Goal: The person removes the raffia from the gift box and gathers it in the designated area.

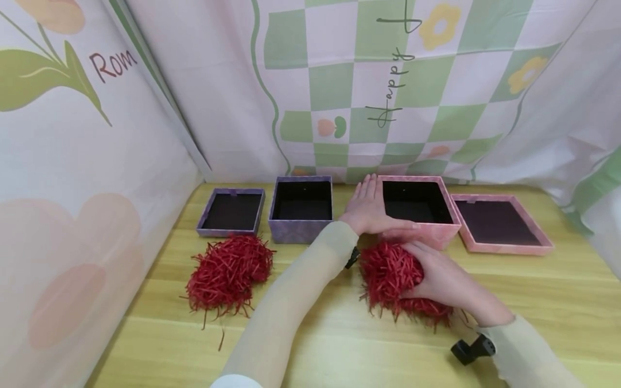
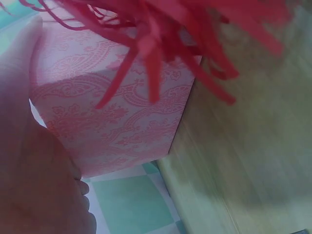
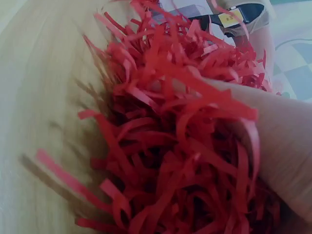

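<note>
My left hand (image 1: 370, 207) rests against the near left corner of an open pink box (image 1: 419, 237), its fingers straight along the left wall and its thumb along the front rim. In the left wrist view, that hand (image 2: 39, 161) lies beside the box's patterned pink wall (image 2: 117, 102). My right hand (image 1: 443, 277) grips a heap of red shredded paper (image 1: 390, 272) on the table just in front of the box. In the right wrist view, strands of the shredded paper (image 3: 180, 146) hide most of the fingers. The box's black inside holds nothing visible.
A second heap of red shredded paper (image 1: 230, 272) lies at the left, with loose strands around it. Behind it stand a purple lid (image 1: 230, 233) and an open purple box (image 1: 301, 231). A pink lid (image 1: 506, 248) lies right of the pink box. A checked curtain (image 1: 378, 86) hangs behind.
</note>
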The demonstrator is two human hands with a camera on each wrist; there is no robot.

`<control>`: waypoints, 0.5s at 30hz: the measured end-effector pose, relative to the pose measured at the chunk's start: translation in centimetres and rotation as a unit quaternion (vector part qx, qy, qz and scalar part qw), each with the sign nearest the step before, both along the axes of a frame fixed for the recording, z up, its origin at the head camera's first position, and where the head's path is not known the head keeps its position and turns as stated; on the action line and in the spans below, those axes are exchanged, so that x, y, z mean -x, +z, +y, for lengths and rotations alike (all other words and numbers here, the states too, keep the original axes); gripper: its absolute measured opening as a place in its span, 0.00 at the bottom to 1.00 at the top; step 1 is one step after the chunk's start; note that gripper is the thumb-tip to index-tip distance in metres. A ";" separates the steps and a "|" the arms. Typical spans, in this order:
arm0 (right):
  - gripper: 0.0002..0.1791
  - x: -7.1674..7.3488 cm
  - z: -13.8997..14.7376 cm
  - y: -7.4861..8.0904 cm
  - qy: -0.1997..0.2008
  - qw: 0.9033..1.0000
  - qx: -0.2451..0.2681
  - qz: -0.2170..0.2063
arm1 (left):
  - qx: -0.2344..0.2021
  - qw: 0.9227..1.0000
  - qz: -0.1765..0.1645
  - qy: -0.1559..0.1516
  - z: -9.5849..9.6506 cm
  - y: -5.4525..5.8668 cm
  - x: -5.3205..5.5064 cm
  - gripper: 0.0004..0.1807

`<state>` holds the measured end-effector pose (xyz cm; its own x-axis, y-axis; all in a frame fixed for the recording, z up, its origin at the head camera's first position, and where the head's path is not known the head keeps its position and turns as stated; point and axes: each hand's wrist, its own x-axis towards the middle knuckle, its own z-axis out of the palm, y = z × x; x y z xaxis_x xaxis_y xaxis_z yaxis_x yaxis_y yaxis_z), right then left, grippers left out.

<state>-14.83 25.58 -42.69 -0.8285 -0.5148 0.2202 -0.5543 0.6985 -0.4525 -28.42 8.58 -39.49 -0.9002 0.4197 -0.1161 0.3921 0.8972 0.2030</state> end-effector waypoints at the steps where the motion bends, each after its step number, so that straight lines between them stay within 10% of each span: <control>1: 0.52 0.0 0.1 0.0 0.001 1.000 0.002 -0.003 | -0.001 1.000 0.003 0.000 0.0 0.1 -0.1 0.75; 15: 0.64 -1.5 1.4 3.1 -0.042 0.999 -0.007 -0.034 | -0.015 1.000 -0.006 0.001 -0.1 0.4 -0.5 0.76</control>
<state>-13.33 26.95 -39.59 -0.8816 -0.4458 0.1549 -0.4618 0.7474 -0.4777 -27.96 8.49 -39.07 -0.8998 0.4210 -0.1143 0.3876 0.8918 0.2336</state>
